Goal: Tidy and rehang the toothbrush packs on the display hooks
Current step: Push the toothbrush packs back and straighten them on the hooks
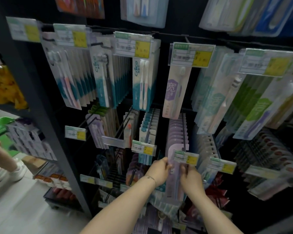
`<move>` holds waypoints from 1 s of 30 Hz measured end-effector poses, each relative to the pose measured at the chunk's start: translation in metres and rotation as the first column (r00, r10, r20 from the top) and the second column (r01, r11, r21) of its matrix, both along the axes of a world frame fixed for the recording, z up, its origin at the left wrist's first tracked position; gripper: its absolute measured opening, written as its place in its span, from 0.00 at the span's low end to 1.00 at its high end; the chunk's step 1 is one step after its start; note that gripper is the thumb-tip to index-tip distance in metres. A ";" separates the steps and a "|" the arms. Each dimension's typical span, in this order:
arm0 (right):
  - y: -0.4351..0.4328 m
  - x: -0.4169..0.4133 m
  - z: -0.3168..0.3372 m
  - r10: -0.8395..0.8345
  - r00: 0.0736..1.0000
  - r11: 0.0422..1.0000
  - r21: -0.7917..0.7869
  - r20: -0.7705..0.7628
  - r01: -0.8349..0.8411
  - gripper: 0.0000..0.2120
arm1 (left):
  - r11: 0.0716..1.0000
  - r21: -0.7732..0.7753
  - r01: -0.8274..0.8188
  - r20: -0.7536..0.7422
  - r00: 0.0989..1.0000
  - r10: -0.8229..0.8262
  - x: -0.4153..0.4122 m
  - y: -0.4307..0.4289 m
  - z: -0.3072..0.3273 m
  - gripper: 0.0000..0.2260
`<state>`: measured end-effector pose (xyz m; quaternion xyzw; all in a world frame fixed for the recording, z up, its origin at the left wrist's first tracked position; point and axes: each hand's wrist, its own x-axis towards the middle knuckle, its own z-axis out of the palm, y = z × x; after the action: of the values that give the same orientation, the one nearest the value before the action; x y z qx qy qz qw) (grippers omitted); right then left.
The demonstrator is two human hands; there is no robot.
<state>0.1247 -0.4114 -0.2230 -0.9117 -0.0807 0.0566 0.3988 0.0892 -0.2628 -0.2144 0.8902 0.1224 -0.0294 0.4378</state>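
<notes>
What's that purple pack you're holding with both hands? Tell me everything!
A long, narrow, pale lilac toothbrush pack, seemingly card and clear plastic, rounded at the top. It is upright, in front of a row of matching lilac packs, its top behind a white-and-yellow price label. The left hand grips its left edge, the right hand its right.

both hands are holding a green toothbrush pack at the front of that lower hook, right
Not quite: the toothbrush pack is pale purple, not green. The head view shows the left hand and the right hand both holding it at the front of the lower hook, just under a price tag.
</notes>
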 end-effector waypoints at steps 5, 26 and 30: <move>0.004 0.000 -0.002 -0.077 0.997 0.997 -0.013 -0.007 0.077 0.10 | 1.000 0.015 0.014 -0.013 1.000 -0.014 -0.006 0.007 0.007 0.10; 0.112 -0.071 -0.003 0.230 0.955 0.918 -0.368 0.187 -0.149 0.13 | 0.924 0.327 -0.200 0.057 0.980 0.192 -0.102 0.146 0.005 0.08; 0.153 -0.082 0.004 0.346 0.921 0.897 -0.352 0.181 -0.268 0.12 | 0.882 0.418 -0.218 0.037 0.974 0.224 -0.123 0.176 -0.002 0.07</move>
<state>0.0428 -0.2580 -0.2194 -0.9398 -0.2616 0.0215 0.2190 -0.0333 -0.0869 -0.2162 0.9434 0.2291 0.0422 0.2362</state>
